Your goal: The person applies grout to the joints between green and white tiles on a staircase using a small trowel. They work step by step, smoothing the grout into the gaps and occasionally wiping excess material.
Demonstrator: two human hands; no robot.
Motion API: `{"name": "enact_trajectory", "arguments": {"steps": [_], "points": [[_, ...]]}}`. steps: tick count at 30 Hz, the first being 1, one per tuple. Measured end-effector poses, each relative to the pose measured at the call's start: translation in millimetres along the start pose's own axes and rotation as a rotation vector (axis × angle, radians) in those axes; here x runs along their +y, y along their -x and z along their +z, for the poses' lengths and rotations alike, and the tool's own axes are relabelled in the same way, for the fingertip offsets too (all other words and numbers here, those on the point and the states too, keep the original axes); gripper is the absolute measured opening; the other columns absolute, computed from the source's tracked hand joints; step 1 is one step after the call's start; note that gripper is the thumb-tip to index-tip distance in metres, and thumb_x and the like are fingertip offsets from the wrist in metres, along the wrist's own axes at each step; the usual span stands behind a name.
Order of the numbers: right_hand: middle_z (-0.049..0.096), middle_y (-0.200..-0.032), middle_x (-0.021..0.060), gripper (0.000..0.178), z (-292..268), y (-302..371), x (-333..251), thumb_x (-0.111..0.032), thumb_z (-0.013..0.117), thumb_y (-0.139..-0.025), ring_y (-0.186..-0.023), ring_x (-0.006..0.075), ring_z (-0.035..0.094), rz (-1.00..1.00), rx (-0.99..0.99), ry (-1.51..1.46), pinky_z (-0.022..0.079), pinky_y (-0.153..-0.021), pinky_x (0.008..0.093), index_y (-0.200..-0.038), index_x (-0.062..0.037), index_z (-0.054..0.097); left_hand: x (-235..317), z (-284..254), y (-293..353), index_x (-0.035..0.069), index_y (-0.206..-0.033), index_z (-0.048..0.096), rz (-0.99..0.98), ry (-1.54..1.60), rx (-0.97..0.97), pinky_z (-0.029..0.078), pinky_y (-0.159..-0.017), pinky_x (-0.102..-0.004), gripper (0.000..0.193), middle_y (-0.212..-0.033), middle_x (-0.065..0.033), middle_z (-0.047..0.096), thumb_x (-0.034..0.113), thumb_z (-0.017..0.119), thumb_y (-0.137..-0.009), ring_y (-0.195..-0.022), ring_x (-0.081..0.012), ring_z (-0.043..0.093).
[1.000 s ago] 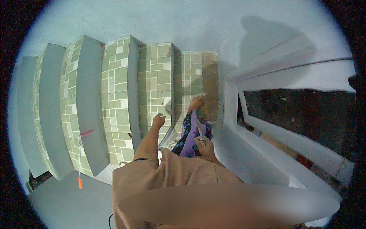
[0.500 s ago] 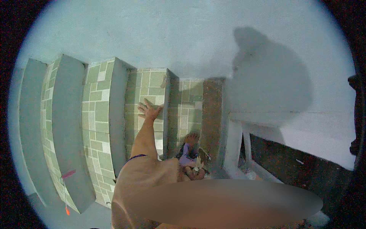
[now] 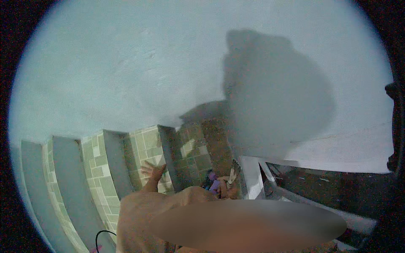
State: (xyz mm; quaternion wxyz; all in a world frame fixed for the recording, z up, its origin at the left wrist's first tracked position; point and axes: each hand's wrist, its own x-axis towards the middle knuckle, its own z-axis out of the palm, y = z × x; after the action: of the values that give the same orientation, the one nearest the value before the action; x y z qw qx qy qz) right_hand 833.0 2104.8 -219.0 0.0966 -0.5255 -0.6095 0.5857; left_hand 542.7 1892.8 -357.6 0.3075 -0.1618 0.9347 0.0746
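My left hand [image 3: 154,170] reaches out from beneath the brown cloth [image 3: 168,204] over my body. Its fingers are spread over, and seem to rest on, a green-tiled stair step [image 3: 145,141]; nothing is in them. To its right, my right hand [image 3: 229,190] is small and dim in shadow, its fingers apparently curled at a purple, cloth-like bundle [image 3: 214,184]. A pale strip [image 3: 233,175] sticks up beside that hand. Shadow and blur hide the exact kind of the bundle and the fingers' grip.
More tiled steps with grey risers [image 3: 67,168] run to the left. A pale wall [image 3: 126,71] carries a large dark shadow. White frame-like bars [image 3: 253,177] stand at the right beside a dark opening [image 3: 329,189]. A black cable loop [image 3: 98,238] shows at lower left.
The view has tilted upward, so stairs and hands sit lower and more wall shows. My left hand stays spread at the same step; the purple bundle stays by my right hand.
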Motion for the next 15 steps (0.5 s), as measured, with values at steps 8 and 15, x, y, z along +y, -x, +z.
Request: {"name": "enact_trajectory", "arguments": {"steps": [8, 15], "points": [[0.061, -0.069, 0.0042, 0.020, -29.6, -4.9, -10.5, -0.022, 0.062, -0.091, -0.058, 0.0104, 0.054, -0.034, 0.352, -0.076, 0.045, -0.051, 0.0298, -0.095, -0.0029, 0.064, 30.6, 9.8, 23.7, 0.009, -0.148, 0.007, 0.280, -0.009, 0.276, 0.015, -0.107, -0.0622, 0.109, -0.150, -0.0275, 0.004, 0.052, 0.073, -0.073, -0.139, -0.0436, 0.007], [0.059, -0.066, 0.0026, 0.019, -45.9, 15.7, -1.6, -0.023, 0.063, -0.091, -0.058, 0.0096, 0.057, -0.240, 0.612, -0.182, 0.048, -0.053, 0.0282, -0.094, -0.0037, 0.065, 49.1, 32.5, 18.2, 0.008, -0.143, 0.015, 0.623, -0.040, 0.298, 0.018, -0.107, -0.0579, 0.096, -0.145, -0.0260, 0.013, 0.047, 0.070, -0.076, -0.135, -0.0416, 0.014]]}}
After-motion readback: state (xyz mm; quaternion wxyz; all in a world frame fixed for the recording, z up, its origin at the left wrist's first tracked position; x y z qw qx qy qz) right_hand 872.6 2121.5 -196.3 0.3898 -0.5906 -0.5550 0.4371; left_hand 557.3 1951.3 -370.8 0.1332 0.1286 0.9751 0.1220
